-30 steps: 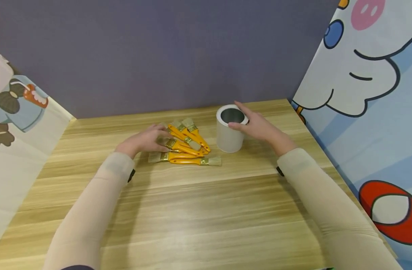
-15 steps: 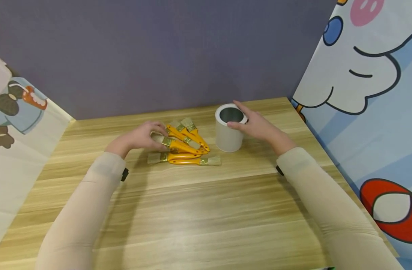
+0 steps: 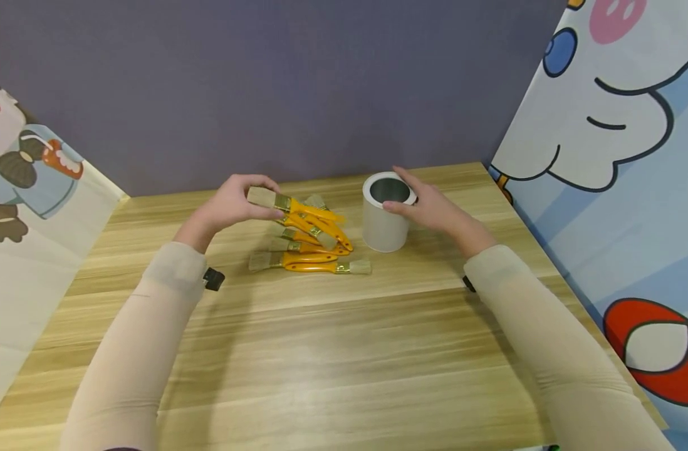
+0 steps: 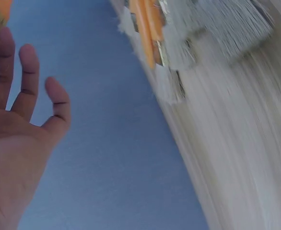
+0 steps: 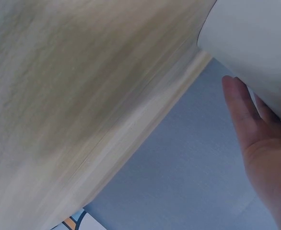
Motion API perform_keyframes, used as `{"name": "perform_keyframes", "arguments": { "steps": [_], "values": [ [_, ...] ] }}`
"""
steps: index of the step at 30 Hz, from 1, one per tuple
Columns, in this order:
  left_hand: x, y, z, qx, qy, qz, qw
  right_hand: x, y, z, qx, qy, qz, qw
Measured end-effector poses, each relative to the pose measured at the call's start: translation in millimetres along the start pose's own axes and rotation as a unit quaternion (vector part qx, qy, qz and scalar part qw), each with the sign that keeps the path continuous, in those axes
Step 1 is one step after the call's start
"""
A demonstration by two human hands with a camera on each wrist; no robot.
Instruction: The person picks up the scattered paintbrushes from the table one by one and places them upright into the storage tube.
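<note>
In the head view my left hand [image 3: 231, 203] pinches a paintbrush [image 3: 283, 202] near its metal band, between thumb and fingers. This brush is raised over the heap, its pale bristles to the left and its yellow handle to the right. Below lie several more yellow-handled paintbrushes [image 3: 312, 258], crossing each other on the table. My right hand [image 3: 434, 210] holds the rim of a white, open-topped can [image 3: 385, 228] that stands upright; its inside is dark grey. The left wrist view catches only a sliver of the held brush. In the right wrist view, fingers [image 5: 241, 108] lie against the can's side.
The wooden table [image 3: 344, 351] reaches back to a grey-purple wall [image 3: 299, 94]. Cartoon-printed panels stand on both sides, the right panel [image 3: 609, 207] close to my right forearm. The can stands just right of the brush heap.
My left hand has taken a paintbrush from the heap and lifted it up and toward the back. My right hand stays on the can, which has not moved.
</note>
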State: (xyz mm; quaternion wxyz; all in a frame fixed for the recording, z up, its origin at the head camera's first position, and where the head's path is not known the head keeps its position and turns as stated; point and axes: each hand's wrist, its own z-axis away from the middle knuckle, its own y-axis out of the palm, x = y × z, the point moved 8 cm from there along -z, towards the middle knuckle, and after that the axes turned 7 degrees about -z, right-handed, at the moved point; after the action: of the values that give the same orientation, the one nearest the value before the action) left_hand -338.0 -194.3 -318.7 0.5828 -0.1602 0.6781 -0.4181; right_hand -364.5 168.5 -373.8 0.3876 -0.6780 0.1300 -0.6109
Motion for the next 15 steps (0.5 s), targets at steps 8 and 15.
{"name": "perform_keyframes", "arguments": {
  "steps": [8, 15],
  "values": [
    [-8.7, -10.9, 2.2, -0.071, 0.014, 0.109, 0.9915, -1, 0, -1.1, -0.004, 0.004, -0.010, 0.9999],
    [-13.0, -5.5, -0.1, -0.061, 0.056, 0.318, 0.9446, -2, 1, -1.9, -0.004, 0.007, -0.015, 0.9999]
  ]
}}
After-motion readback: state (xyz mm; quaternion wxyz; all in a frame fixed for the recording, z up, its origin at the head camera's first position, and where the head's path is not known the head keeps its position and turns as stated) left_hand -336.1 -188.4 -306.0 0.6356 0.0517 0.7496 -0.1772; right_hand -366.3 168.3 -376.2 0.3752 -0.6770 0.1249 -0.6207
